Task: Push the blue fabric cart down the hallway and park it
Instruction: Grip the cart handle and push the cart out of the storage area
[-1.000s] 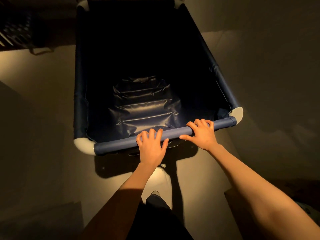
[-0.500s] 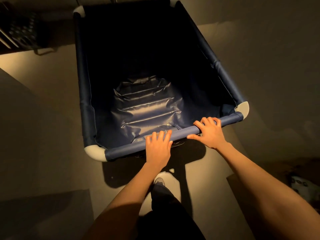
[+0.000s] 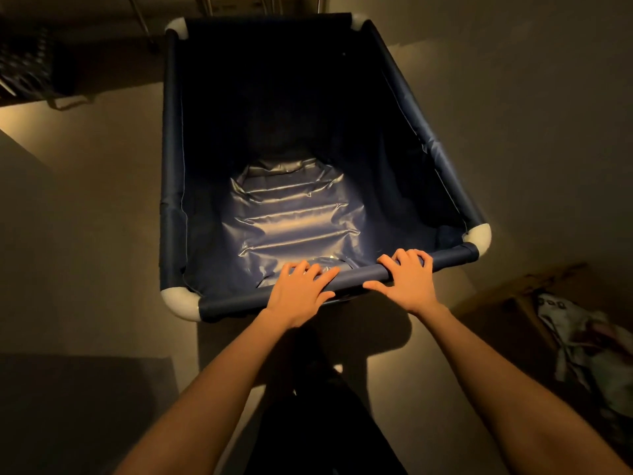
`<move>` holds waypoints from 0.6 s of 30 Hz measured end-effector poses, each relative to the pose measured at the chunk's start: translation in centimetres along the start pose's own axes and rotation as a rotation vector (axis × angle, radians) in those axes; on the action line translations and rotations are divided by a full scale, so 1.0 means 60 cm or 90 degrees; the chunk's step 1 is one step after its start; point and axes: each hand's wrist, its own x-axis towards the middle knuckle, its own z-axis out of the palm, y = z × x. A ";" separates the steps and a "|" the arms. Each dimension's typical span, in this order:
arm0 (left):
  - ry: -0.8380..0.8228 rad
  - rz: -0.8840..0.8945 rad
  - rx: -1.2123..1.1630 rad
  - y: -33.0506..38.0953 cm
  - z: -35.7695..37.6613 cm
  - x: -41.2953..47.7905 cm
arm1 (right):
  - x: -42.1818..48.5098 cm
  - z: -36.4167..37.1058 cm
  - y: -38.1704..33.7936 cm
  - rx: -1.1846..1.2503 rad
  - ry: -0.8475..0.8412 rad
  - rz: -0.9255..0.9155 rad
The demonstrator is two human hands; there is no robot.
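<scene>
The blue fabric cart [image 3: 171, 186] fills the middle of the head view, a deep navy bin with white corner pieces and nothing inside. Its near rail runs across the frame, tilted up to the right. My left hand [image 3: 298, 291] lies over that rail near its middle, fingers curled on top. My right hand [image 3: 409, 275] grips the rail further right, close to the near right white corner. The cart's wheels are hidden below the fabric.
A dark crate-like object [image 3: 27, 66] stands at the far left. Metal legs [image 3: 144, 18] show beyond the cart's far end. A cardboard box with crumpled cloth [image 3: 579, 337] sits on the floor at right. The floor is dim beige.
The cart has swung further right in view and its far end now shows fully. Both hands stayed on the near rail. The box at right came into view.
</scene>
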 end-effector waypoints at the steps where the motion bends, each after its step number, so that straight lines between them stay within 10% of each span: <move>1: -0.005 0.007 -0.003 0.000 0.001 -0.006 | -0.012 0.004 -0.003 0.001 0.006 0.004; 18: 0.081 -0.102 -0.014 -0.020 0.002 -0.005 | -0.041 0.013 -0.060 -0.003 0.026 0.063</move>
